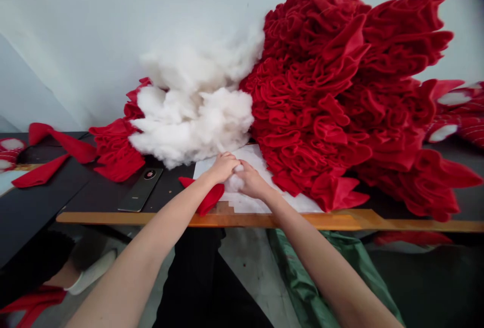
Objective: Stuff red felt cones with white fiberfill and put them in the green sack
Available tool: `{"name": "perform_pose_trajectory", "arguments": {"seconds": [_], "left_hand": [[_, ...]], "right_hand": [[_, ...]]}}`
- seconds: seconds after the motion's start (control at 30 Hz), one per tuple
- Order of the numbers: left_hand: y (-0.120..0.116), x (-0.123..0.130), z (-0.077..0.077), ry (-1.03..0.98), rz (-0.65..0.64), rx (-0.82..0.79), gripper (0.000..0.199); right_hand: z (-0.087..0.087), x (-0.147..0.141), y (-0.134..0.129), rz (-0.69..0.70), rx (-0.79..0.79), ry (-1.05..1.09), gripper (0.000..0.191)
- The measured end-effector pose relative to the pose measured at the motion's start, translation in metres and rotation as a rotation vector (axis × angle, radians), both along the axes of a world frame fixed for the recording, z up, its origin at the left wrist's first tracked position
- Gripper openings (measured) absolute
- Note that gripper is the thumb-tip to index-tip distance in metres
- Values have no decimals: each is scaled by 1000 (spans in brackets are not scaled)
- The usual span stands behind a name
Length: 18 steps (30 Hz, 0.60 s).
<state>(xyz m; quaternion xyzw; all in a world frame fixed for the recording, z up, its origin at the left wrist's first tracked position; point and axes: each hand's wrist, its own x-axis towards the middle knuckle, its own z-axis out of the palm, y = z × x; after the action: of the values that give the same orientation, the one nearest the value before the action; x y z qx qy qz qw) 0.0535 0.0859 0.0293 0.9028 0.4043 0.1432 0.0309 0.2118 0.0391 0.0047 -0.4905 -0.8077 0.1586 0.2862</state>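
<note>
A small wad of white stuffing sits between my left hand and right hand, both curled closed on it, just below the middle of the frame. Under my left wrist lies a red felt piece, beside a white paper sheet. Just beyond my hands, a heap of loose stuffing rests against a mass of ruffled red fabric filling the upper right. A dark phone lies on the black tabletop to the left, and a wooden edge strip runs below my hands.
</note>
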Motion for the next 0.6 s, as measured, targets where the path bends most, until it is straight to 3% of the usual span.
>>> {"name": "perform_pose_trajectory", "arguments": {"seconds": [0.1, 0.23, 0.4, 0.53, 0.6], "left_hand": [[0, -3, 0, -12, 7, -6, 25], [14, -29, 1, -11, 92, -8, 32], [15, -52, 14, -36, 235, 45, 44], [-21, -26, 28, -308, 214, 124, 55], [-40, -4, 31, -587, 181, -17, 64]], "right_hand": [[-1, -4, 7, -23, -78, 134, 19], [2, 23, 11, -97, -81, 266, 12], [5, 65, 3, -244, -113, 530, 25], [14, 66, -9, -171, -270, 885, 37], [23, 53, -14, -106, -277, 912, 44]]}}
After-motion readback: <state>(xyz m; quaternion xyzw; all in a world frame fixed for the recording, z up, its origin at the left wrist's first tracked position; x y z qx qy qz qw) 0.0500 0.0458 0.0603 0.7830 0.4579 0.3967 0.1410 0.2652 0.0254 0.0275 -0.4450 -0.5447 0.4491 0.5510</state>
